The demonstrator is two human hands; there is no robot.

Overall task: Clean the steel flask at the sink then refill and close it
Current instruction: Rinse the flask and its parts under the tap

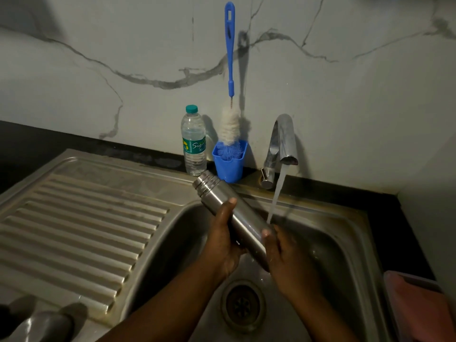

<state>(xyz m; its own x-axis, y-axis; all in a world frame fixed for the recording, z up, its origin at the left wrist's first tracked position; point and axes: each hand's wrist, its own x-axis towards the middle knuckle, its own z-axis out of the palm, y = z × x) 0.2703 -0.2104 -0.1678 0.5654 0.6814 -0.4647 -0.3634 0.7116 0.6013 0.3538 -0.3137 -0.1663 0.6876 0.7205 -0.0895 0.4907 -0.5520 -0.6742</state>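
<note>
Both hands (pixel 249 245) around uncapped flask (pixel 232 213)

Two bare forearms are showing in the head view, and neither is wearing a sleeve anywhere along its visible length. The left hand (pixel 223 243) and the right hand (pixel 287 262) are both bare as well, wearing no gloves. No ring, watch, bracelet or band is showing on the fingers or wrists. Both hands are glistening wet, with small droplets catching the light on the fingers. The nails are looking short and plain. Nothing more of the person is showing.
</note>
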